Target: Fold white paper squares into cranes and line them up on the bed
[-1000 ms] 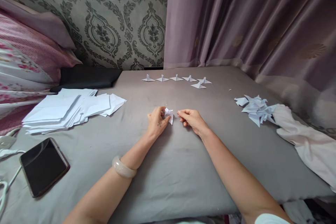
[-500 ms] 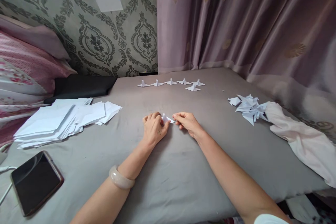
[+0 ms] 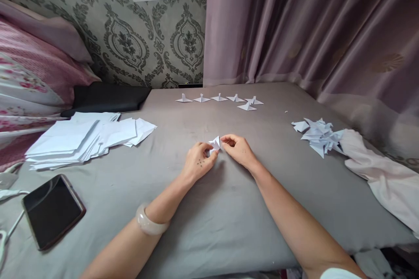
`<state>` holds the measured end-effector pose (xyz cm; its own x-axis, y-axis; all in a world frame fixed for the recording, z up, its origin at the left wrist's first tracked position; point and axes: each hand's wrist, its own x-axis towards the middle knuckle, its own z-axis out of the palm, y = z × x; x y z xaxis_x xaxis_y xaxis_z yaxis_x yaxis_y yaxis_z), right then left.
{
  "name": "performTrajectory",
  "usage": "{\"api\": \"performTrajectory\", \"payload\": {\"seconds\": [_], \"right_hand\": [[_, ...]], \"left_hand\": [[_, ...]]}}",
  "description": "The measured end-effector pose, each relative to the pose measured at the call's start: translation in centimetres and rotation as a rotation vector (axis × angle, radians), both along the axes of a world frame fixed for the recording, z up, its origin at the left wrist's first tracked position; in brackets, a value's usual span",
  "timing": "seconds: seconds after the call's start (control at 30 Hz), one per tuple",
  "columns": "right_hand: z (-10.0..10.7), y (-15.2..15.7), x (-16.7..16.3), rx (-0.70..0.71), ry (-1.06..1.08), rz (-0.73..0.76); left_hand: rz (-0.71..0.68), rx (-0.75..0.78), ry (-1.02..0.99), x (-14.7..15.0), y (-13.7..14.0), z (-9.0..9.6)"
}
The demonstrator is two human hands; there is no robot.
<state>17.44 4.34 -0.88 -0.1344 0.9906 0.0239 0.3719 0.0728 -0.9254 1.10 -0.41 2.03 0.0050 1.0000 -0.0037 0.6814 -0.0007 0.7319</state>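
A small white origami crane (image 3: 215,143) is held between my two hands just above the grey cloth, in the middle of the view. My left hand (image 3: 200,160) pinches its left and near side between thumb and fingers; a pale bangle (image 3: 151,221) circles that wrist. My right hand (image 3: 239,150) has its fingertips closed on the crane's right edge. Part of the crane is hidden by the left fingers. Farther back, several finished paper cranes (image 3: 219,97) stand with wings spread in a row, with one crane (image 3: 247,107) just in front of the row's right end.
A stack of white paper squares (image 3: 65,139) lies at the left, with a phone (image 3: 54,211) nearer me and a black folded item (image 3: 108,98) behind. On the right, a heap of folded paper pieces (image 3: 322,135) touches a pale cloth (image 3: 382,170). Curtains (image 3: 262,22) hang behind.
The crane has been lifted and turned, and its wing now shows upright. My right hand has closed in from beside it to touch its edge. The view has shifted slightly.
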Motion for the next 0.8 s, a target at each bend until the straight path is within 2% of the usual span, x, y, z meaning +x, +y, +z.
{"api": "performTrajectory", "payload": {"seconds": [0.1, 0.2, 0.27, 0.37, 0.53, 0.8], "right_hand": [[0.1, -0.3, -0.2, 0.072, -0.088, 0.023], [0.4, -0.6, -0.5, 0.130, -0.133, 0.020], [0.5, -0.8, -0.6, 0.145, -0.157, 0.031], [0.4, -0.8, -0.7, 0.153, -0.186, 0.065], [0.2, -0.7, -0.8, 0.163, -0.224, 0.084], [0.6, -1.1, -1.1, 0.178, -0.285, 0.103]], "left_hand": [[0.062, -0.044, -0.031, -0.2, 0.2, 0.1], [0.076, 0.034, -0.048, -0.7, 1.0, -0.4], [-0.004, 0.114, -0.088, -0.9, 1.7, -1.0], [-0.140, 0.093, -0.130, -1.0, 2.7, -1.8], [-0.139, 0.090, -0.031, -0.6, 3.4, -2.2], [-0.095, 0.162, 0.143, -0.7, 2.4, -1.9]]}}
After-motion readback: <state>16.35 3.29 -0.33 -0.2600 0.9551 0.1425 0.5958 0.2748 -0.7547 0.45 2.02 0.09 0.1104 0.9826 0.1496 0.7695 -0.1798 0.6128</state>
